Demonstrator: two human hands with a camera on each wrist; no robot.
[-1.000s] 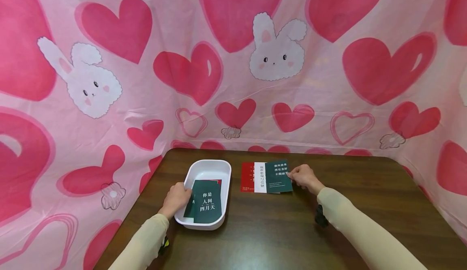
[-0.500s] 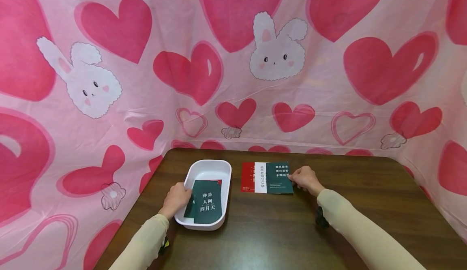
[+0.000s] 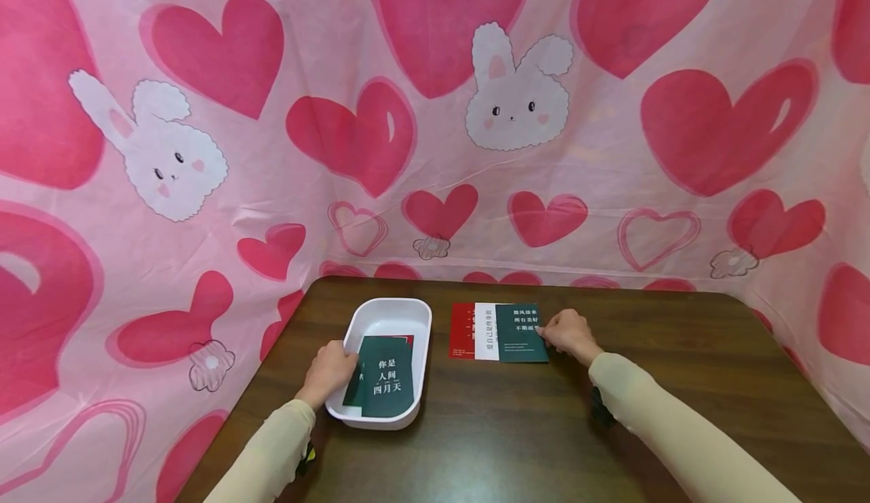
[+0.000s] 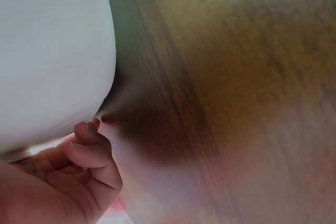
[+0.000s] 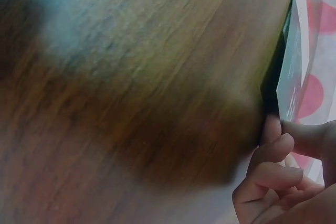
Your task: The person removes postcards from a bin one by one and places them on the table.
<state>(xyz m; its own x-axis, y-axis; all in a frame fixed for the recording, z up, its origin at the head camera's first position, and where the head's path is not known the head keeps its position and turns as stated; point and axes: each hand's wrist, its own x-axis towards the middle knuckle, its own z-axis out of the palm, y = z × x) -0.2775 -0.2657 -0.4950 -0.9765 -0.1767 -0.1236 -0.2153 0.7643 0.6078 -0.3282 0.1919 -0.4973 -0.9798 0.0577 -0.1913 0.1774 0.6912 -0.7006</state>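
Observation:
My left hand (image 3: 328,373) grips the left rim of a white plastic tray (image 3: 397,316); in the left wrist view its fingers curl against the tray's outer wall (image 4: 58,61). Inside the tray lie several cards, topped by a dark green card (image 3: 387,371) with white writing. To the right, my right hand (image 3: 571,334) pinches the right edge of another dark green card (image 3: 518,340) between thumb and finger. This card overlaps a white card (image 3: 485,329), which lies beside a red card (image 3: 461,329). The right wrist view shows the pinched card (image 5: 290,77) edge-on, tilted up off the table.
A brown wooden table (image 3: 476,435) carries the tray and the cards. Behind and on both sides hangs a pink cloth (image 3: 435,155) with hearts and rabbit faces, close to the table's far edge.
The green card in my right hand has slid slightly toward me, covering the edge that showed below it. My left hand and the tray have stayed in place.

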